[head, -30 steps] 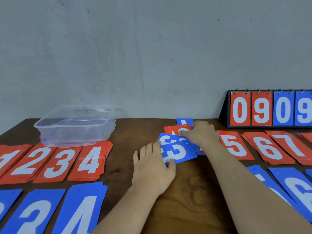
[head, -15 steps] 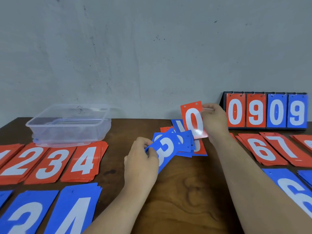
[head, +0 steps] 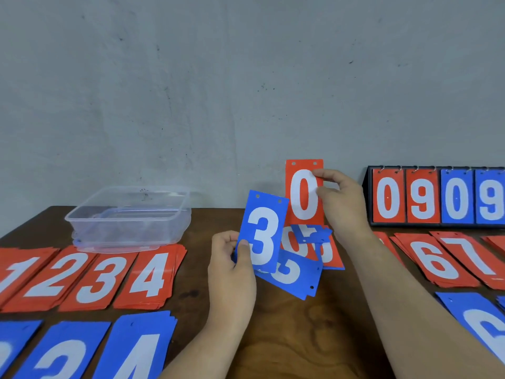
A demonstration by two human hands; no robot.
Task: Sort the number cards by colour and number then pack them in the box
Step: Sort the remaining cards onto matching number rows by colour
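Tabletop (head: 287,337): dark wood, carrying all items below.

Blue 4 pile (head: 136,348), near left, and blue 6 pile (head: 481,321), near right: face up in number order, seemingly so that each new card had a ready place.

Left hand (head: 232,272): fingers (head: 243,253) curled, thumb pinching the lower left edge of the blue 3 card (head: 262,231). The card was held upright and face-on, probably for reading.

Unsorted heap (head: 300,266): red and blue cards overlapping, just beyond the left hand.

Red piles 1 to 4 (head: 82,277), left; red piles 6 and 7 (head: 448,261), right.

Right hand (head: 341,203): thumb and fingertips pinched the right edge of the red 0 card (head: 303,195), raised above the heap.

Box (head: 128,217): clear plastic, just behind the left red piles, no cards seen inside.

Flip scoreboard (head: 437,198): far right by the wall, showing 0 9 0 9.
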